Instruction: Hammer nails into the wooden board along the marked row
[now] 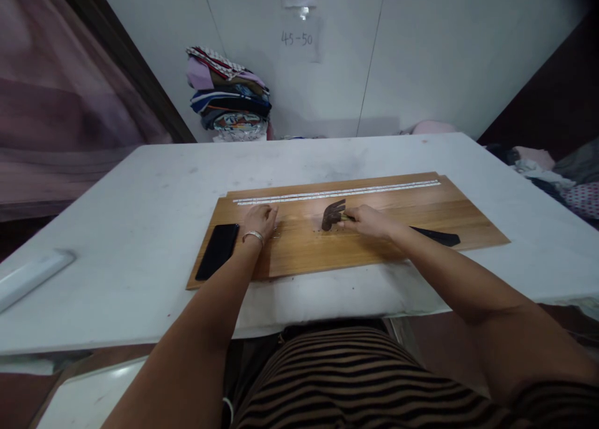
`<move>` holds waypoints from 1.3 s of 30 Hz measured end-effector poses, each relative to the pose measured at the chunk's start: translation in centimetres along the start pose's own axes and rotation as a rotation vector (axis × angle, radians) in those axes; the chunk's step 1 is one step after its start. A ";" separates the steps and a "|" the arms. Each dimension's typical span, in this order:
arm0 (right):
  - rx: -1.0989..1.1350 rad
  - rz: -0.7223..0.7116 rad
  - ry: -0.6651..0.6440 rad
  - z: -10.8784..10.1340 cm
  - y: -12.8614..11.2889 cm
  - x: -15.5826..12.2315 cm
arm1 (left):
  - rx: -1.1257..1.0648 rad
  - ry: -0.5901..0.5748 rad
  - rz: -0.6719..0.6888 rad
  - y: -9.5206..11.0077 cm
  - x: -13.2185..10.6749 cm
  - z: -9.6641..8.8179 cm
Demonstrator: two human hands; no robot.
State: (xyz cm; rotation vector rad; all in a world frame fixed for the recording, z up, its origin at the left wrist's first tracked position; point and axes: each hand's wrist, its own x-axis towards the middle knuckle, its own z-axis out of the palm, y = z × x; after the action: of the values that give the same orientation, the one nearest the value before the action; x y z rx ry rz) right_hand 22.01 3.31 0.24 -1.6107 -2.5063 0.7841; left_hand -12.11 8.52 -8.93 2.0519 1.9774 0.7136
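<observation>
My right hand [367, 221] is closed around the hammer's handle near its head. The dark claw hammer head [331, 215] hangs low over the wooden board [299, 254], its claw pointing up and away. A black grip [435, 235], apparently the hammer's handle end, shows beyond my forearm. Under the head, several tiny nails [319, 230] dot the board in a row. My left hand [260, 221], with a bracelet at the wrist, rests on the board with fingers curled together beside several loose nails [276, 230]; whatever its fingertips hold is hidden.
A black phone [218, 251] lies on the board's left end. Two white measuring strips [337, 193] run along its far side. The board lies on a white-covered table [140, 229]. Folded clothes [229, 98] are piled behind, and a white object [35, 276] sits at left.
</observation>
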 end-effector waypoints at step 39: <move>-0.009 -0.003 0.012 0.1 0.1 0.2 | 0.022 0.002 0.045 -0.6 0.2 0.2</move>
State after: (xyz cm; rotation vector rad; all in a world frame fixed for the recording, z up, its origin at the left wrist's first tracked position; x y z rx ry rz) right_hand 21.98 3.44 0.13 -1.6090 -2.5070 0.7618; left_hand -12.49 8.76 -9.35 2.1153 1.9545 0.7067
